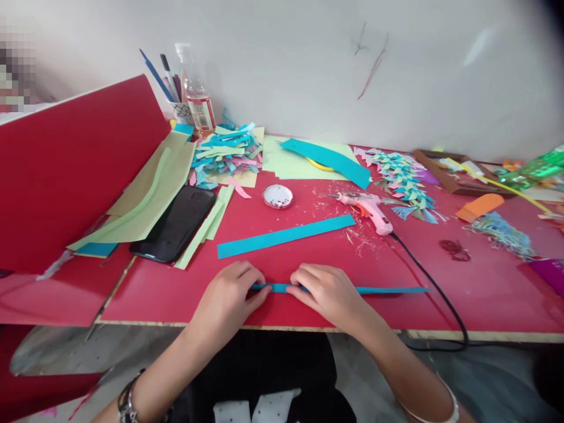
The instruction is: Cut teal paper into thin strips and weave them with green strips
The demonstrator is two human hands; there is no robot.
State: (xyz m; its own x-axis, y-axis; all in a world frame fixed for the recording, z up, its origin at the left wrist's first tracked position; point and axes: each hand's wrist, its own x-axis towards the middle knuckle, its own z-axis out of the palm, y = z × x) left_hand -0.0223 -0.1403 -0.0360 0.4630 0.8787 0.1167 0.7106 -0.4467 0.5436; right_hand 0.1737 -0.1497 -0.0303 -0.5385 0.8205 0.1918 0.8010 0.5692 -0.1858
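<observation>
Near the front edge of the red table, a narrow blue paper strip (392, 290) lies lengthwise before me and looks folded. My left hand (235, 288) pinches it close to its left end, thumb in front and fingers behind. A short way to the right, my right hand (324, 291) pinches the same strip, and its long right part reaches past that hand. Just beyond my hands rests a wider flat blue paper strip (286, 236), touched by neither. Behind its right end is a pink glue gun (368, 210) with a black cord.
A black phone (176, 223) and green paper sheets lie left. Cut paper pieces (227, 153), a round white lid (277, 196) and a plastic bottle (200, 103) stand further back. The cord (434, 282) crosses the right side. A fringed paper garland (400, 176) lies back right.
</observation>
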